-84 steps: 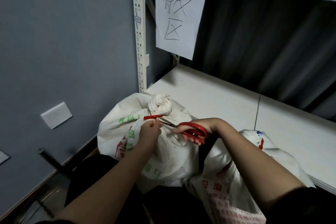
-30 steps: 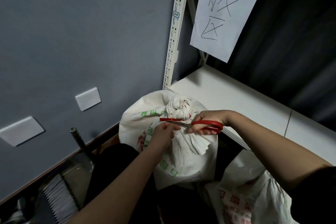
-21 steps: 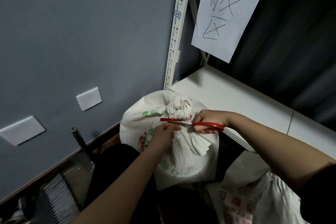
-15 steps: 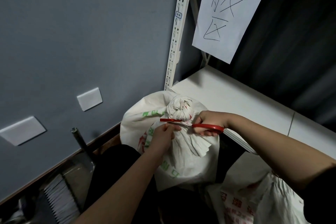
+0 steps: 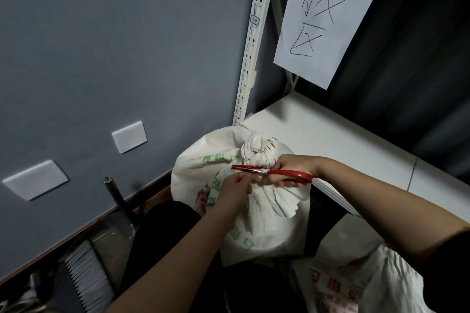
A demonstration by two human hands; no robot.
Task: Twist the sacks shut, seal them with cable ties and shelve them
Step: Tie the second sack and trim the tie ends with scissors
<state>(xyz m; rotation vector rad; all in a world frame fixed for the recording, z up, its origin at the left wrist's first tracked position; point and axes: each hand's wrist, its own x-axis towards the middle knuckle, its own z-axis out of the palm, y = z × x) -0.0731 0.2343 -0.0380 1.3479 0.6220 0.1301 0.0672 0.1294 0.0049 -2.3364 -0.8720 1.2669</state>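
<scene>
white woven sack (image 5: 256,221), printed in green and red, stands upright against the shelf (image 5: 330,140) edge, its twisted neck bunched into a knot pointing up. red cable tie (image 5: 245,167) circles the neck, its tail lying level and pointing left. left hand (image 5: 235,193) pinches at the tail just below it. red-handled scissors (image 5: 284,175) lie level, blades pointing left at the tie; right hand (image 5: 292,169) grips the handles. a second printed sack (image 5: 361,284) slumps lower right.
</scene>
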